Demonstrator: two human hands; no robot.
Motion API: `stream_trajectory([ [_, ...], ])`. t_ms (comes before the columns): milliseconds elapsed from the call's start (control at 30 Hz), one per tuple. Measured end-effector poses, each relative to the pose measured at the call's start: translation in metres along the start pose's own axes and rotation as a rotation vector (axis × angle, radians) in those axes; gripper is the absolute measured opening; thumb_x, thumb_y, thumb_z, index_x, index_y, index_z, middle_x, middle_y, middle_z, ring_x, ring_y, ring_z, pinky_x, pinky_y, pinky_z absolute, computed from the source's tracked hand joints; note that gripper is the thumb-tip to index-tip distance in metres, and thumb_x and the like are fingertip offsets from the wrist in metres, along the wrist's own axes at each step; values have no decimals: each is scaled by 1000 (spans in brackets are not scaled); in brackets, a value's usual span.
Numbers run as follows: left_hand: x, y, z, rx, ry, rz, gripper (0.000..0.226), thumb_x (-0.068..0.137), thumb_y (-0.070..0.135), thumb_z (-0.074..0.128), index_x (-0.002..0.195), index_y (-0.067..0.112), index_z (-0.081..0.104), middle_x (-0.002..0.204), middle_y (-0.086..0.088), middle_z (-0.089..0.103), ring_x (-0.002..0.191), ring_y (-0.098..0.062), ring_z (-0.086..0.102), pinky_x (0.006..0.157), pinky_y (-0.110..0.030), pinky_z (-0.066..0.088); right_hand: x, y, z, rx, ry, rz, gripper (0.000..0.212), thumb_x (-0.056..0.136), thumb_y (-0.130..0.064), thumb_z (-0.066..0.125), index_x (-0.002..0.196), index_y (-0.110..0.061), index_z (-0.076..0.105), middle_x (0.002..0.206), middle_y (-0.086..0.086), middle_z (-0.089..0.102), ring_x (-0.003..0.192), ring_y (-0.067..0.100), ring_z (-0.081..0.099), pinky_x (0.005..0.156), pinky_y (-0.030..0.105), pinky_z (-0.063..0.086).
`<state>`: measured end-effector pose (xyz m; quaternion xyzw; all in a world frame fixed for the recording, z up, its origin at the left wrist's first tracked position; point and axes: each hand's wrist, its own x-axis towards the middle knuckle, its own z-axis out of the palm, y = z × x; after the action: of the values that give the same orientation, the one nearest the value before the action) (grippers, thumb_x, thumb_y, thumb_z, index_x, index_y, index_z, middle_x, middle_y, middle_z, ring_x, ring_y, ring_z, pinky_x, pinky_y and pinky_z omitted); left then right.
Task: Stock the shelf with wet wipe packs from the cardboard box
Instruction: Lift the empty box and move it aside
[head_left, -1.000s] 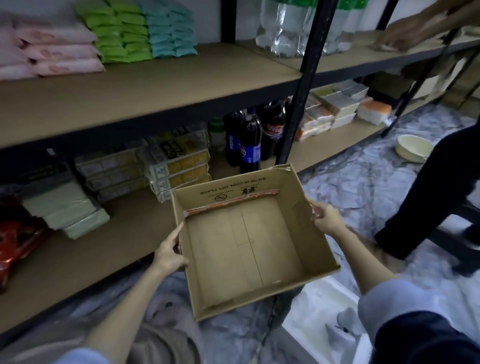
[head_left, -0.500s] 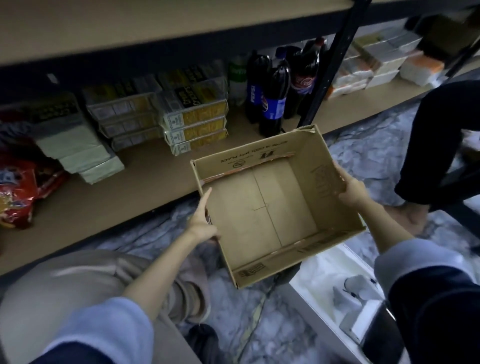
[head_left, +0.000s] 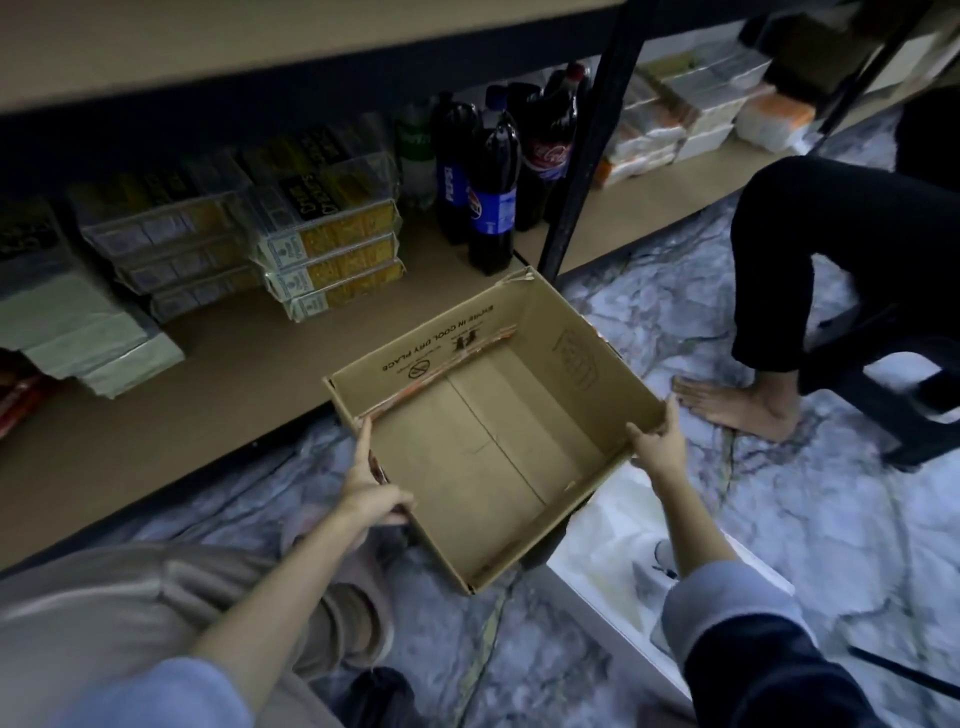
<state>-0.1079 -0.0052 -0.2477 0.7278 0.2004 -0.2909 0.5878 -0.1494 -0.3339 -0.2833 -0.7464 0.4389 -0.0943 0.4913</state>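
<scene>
— Marble-patterned floor (head_left: 779, 519) ran under everything, glossy and veined, but where was the cardboard box (head_left: 488, 431)?

— Held just above that floor, in front of the lower shelf (head_left: 218, 374). It was plain brown corrugated board, rectangular, open on top, with nothing inside and printed text on its far wall.

— And the hands?

— Left hand (head_left: 371, 488) gripped the near-left wall, thumb over the rim, index finger straight along the edge. Right hand (head_left: 657, 441) gripped the right corner, fingers curled over the rim.

— Around it?

— A matte board shelf carried stacked yellow-and-clear packets (head_left: 332, 260), pale flat packs (head_left: 78, 332) and dark plastic cola bottles (head_left: 491, 202). A white tray (head_left: 623, 566) lay under the box's near corner; another person's bare foot (head_left: 737, 405) stood at right.
</scene>
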Motion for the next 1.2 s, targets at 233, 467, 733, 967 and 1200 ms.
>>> stream_trajectory([
  [233,32,10,13,74,-2,-4,113,71,-19,62,141,52,9,151,-7,27,114,-35,54,46,-28,56,-23,17,33,115,-35,109,83,88,-2,58,150,-16,5,148,20,28,134,35,33,109,40,28],
  [467,69,23,18,4,-75,7,118,72,-21,62,142,50,-1,152,-2,27,121,-32,50,69,-41,57,37,46,46,313,-110,94,97,80,-17,66,145,-41,-1,138,-4,43,117,16,49,98,39,42],
  [733,100,19,34,-55,-194,4,125,67,-19,69,135,57,-4,153,-1,22,127,-32,45,59,-27,56,56,30,51,337,-3,193,78,96,-2,43,146,-41,-3,95,0,51,69,14,45,46,19,44],
  [967,113,23,36,-6,-238,21,131,63,-13,76,130,60,-10,152,-9,22,133,-33,37,66,-30,57,65,21,47,285,41,255,75,98,-4,38,146,-40,-6,121,2,39,65,15,44,33,16,42],
  [1200,120,35,28,37,-250,-42,127,66,-9,75,140,49,-11,148,-13,28,132,-33,37,81,-44,54,62,7,50,201,55,266,75,99,-5,36,145,-40,-12,121,1,38,67,19,44,58,29,39],
])
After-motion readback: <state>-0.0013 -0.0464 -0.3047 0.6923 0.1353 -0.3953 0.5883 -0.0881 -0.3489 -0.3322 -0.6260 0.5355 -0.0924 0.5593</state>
